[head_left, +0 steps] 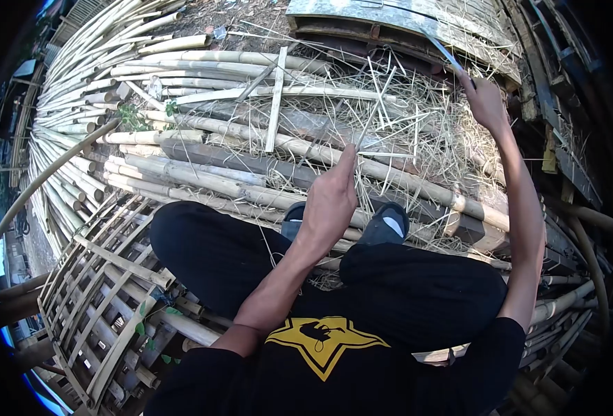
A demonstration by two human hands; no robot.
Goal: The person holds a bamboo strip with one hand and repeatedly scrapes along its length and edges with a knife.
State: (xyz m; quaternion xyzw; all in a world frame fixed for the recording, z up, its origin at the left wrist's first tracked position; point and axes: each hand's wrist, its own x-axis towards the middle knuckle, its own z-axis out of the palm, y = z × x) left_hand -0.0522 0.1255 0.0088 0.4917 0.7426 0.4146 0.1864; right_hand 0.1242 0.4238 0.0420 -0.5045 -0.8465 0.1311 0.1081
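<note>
My left hand (330, 197) is closed in front of my knees, thumb and finger pinched together at the top. A thin bamboo strip (366, 128) seems to come out of that pinch and point away from me, hard to tell from the litter behind it. Out to the right, my stretched arm ends in my right hand (485, 102), wrapped round the dark handle of a knife. The long knife blade (446, 53) points up and to the left, above the shavings, well apart from my left hand.
Bamboo poles (216, 128) lie across the ground before my feet, with more piled at left. Shavings (431, 132) litter the right side. A wooden platform (389, 24) stands at the back. A woven bamboo lattice (105, 298) is beside my left knee.
</note>
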